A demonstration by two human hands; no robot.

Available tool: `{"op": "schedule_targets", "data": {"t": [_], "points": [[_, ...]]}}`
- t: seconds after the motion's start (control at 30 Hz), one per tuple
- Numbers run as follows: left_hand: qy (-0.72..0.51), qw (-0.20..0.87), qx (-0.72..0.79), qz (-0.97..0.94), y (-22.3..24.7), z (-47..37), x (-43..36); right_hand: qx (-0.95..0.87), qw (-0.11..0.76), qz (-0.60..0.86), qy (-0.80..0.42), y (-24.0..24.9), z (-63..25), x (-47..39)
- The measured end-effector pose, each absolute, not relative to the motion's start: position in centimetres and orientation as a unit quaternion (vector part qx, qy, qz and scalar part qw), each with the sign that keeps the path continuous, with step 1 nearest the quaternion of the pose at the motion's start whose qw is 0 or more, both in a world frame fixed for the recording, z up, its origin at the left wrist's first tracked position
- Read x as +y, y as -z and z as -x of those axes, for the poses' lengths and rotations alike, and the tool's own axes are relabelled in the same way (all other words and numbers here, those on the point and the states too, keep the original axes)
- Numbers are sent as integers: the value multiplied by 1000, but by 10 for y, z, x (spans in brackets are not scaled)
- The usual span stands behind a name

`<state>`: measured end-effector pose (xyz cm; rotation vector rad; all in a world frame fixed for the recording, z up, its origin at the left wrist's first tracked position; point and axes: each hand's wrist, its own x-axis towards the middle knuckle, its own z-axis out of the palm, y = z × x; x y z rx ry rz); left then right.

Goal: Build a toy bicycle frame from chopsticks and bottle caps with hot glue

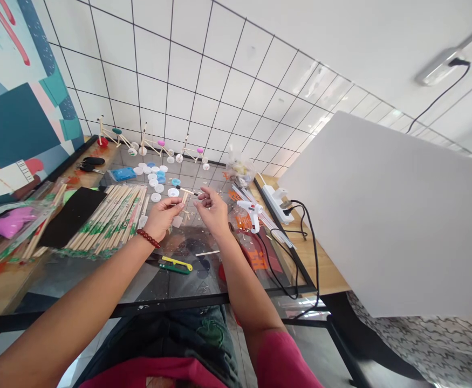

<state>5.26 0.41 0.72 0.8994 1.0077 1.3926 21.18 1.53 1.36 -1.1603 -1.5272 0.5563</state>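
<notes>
My left hand (163,215), with a beaded bracelet at the wrist, pinches a small wooden stick frame (185,198). Across its top lies a short crossbar (187,191) with black ends. Close to the crossbar's right end is my right hand (212,209), fingers apart and curved; I cannot tell whether a fingertip touches it. White and blue bottle caps (154,182) lie scattered just beyond my left hand. Below the hands are a yellow-and-green thread snipper (175,265) and a loose stick (207,253). A white glue gun (252,214) lies right of my right hand.
Three stick-built toy bicycles (152,144) stand along the tiled wall. Bundled wooden sticks (108,218) and a black sheet (74,215) lie left. A power strip (278,203) with black cables, glue sticks (270,221) and a plastic bag (239,170) are right.
</notes>
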Motion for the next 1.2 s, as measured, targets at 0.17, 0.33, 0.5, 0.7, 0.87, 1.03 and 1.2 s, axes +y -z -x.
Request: {"op": "schedule_targets", "data": {"t": [0.17, 0.33, 0.5, 0.7, 0.87, 1.03, 1.2], "points": [[-585, 577, 411, -394, -9, -51, 4, -589, 559, 495, -309, -13, -214, 19], [-590, 573, 397, -408, -9, -52, 3, -568, 607, 446, -333, -23, -219, 15], [-599, 563, 399, -407, -9, -52, 3, -561, 593, 467, -340, -17, -219, 18], [-602, 573, 394, -393, -9, -48, 7, -524, 540, 506, -421, -8, -217, 24], [-581, 610, 380, -382, -11, -42, 11, -542, 458, 500, -496, -8, -213, 18], [-578, 629, 372, -364, -11, -38, 13, -562, 384, 465, -565, -8, -208, 11], [-581, 627, 371, -363, -11, -39, 13, -611, 397, 450, -516, -7, -205, 10]]}}
